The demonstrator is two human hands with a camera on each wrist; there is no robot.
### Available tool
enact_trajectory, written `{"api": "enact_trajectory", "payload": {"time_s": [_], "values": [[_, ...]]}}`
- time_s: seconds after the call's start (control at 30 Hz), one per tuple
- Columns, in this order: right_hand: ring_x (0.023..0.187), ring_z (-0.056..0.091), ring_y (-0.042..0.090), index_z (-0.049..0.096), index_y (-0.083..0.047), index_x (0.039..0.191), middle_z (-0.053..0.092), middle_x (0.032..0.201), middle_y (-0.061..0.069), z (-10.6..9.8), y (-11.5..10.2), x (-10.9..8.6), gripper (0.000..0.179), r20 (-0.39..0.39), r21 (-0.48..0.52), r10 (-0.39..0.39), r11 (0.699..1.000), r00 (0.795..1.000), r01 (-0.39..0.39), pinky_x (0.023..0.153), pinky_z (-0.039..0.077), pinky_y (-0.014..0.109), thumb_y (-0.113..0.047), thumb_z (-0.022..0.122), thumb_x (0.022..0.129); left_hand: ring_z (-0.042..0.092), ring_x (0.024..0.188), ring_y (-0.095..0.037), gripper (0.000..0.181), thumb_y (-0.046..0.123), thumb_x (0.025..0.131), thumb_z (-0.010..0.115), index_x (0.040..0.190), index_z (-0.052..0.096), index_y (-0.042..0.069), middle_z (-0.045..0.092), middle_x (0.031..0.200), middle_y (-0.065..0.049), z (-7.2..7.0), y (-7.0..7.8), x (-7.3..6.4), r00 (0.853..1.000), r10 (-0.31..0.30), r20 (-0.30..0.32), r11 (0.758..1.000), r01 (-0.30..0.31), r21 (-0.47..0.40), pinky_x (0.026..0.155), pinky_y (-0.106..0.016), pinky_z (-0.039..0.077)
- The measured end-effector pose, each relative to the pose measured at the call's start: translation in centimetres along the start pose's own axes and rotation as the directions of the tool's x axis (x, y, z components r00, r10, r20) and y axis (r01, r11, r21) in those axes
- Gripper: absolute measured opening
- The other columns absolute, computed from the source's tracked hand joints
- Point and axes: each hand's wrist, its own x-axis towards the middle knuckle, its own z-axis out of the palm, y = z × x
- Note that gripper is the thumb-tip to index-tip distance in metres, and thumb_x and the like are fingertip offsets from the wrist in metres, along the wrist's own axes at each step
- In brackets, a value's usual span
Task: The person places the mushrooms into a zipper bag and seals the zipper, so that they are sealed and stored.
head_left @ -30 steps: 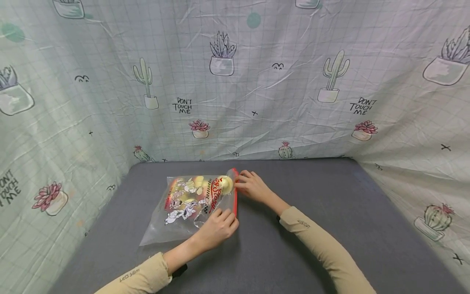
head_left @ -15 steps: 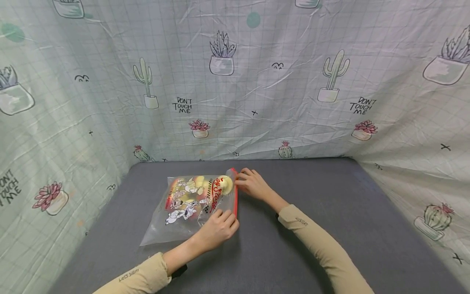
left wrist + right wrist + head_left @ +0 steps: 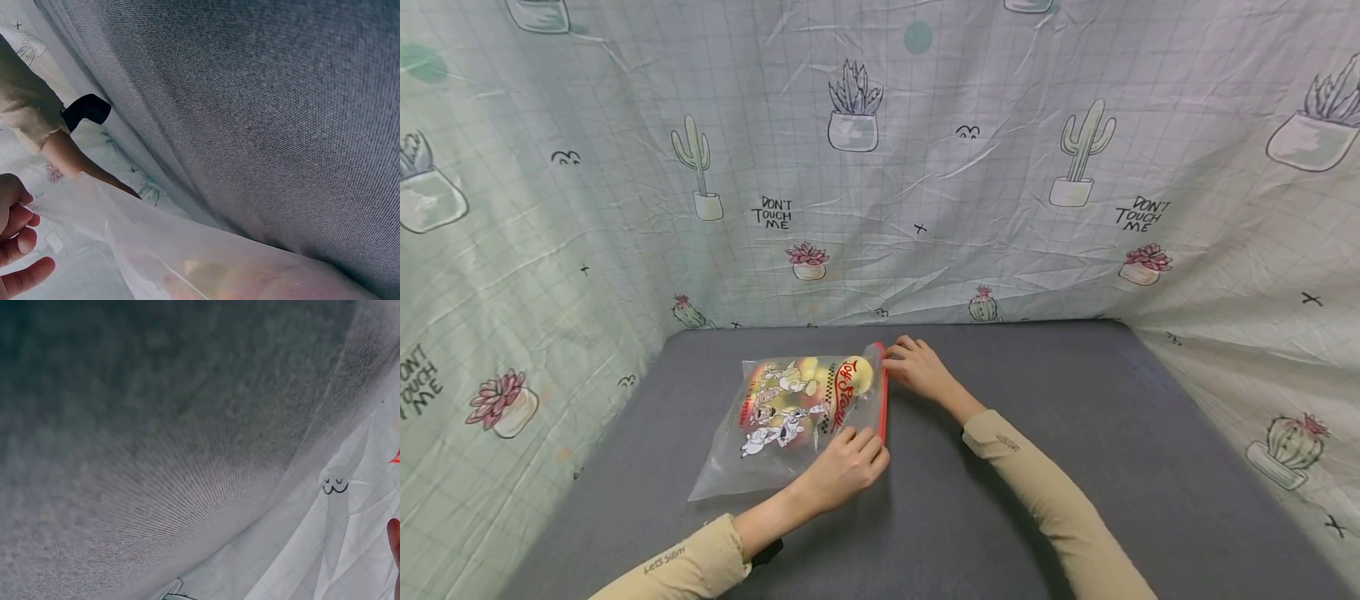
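A clear zip bag (image 3: 786, 417) printed with cartoon figures and red lettering lies on the grey table, several round yellow and reddish things showing inside. Its red zip strip (image 3: 884, 404) runs along the right side. My left hand (image 3: 848, 462) pinches the near corner by the strip; in the left wrist view, the thumb and a finger of that hand (image 3: 19, 231) grip the bag's stretched film (image 3: 156, 244). At the strip's far end, the fingers of my right hand (image 3: 919, 367) pinch the red edge. The right wrist view catches only a fingertip (image 3: 394, 537) and a red corner.
The grey cloth-covered table (image 3: 1037, 392) spreads on both sides of the bag. A pale cactus-print curtain (image 3: 925, 183) encloses it at the back, left and right.
My right hand has shifted slightly away from me along the red strip, toward its far corner. The left hand stays at the near corner, and the bag has barely moved.
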Motion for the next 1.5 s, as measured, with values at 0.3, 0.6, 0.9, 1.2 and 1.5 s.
{"api": "enact_trajectory", "payload": {"time_s": [0.3,0.6,0.9,1.2,1.5], "values": [[0.096,0.052,0.02,0.064,-0.025,0.089,0.065,0.098,-0.002,0.7,0.7,0.6,0.007,-0.008,-0.021,0.022,1.0,1.0,-0.022,0.066,0.041,0.033,-0.025,0.063,0.081,0.047,0.065,-0.013,0.044,0.003,0.094,0.02,0.072,0.057,0.013,0.053,0.068,0.001,0.1,0.1,0.0,0.999,-0.018,0.031,1.0,0.019,-0.012,0.057,-0.026,0.037],[0.095,0.053,0.02,0.067,-0.027,0.093,0.064,0.096,-0.002,1.1,1.0,0.7,0.013,-0.01,-0.058,0.064,0.996,0.998,-0.064,0.068,0.043,0.034,-0.026,0.064,0.081,0.049,0.066,-0.013,0.045,0.003,0.094,0.02,0.072,0.057,0.013,0.053,0.068,0.001,0.1,0.1,0.0,1.0,-0.004,0.031,1.0,0.004,-0.004,0.058,-0.026,0.038],[0.092,0.052,0.019,0.067,-0.027,0.094,0.064,0.093,-0.002,1.7,1.0,1.1,0.013,-0.024,-0.107,0.096,0.989,0.995,-0.098,0.066,0.043,0.033,-0.023,0.063,0.082,0.049,0.066,-0.013,0.046,0.002,0.094,0.02,0.071,0.058,0.013,0.053,0.068,0.002,-0.1,0.3,0.1,1.0,0.01,0.0,1.0,-0.01,0.011,0.056,-0.025,0.039],[0.091,0.051,0.02,0.067,-0.027,0.095,0.063,0.093,0.001,1.6,1.2,1.3,0.013,0.025,-0.117,0.177,0.978,0.984,-0.173,0.066,0.043,0.035,-0.023,0.06,0.084,0.047,0.064,-0.012,0.042,0.003,0.093,0.025,0.069,0.057,0.014,0.051,0.066,0.002,0.0,0.7,0.2,1.0,0.019,-0.006,1.0,-0.019,0.014,0.056,-0.025,0.036],[0.094,0.05,0.02,0.065,-0.028,0.095,0.061,0.098,0.002,1.5,1.2,1.5,0.014,0.086,-0.133,0.226,0.968,0.97,-0.213,0.07,0.042,0.037,-0.021,0.06,0.084,0.048,0.066,-0.012,0.044,0.004,0.094,0.022,0.07,0.058,0.015,0.052,0.068,0.002,-0.2,0.9,0.2,1.0,0.027,0.008,1.0,-0.027,0.011,0.058,-0.025,0.037]]}}
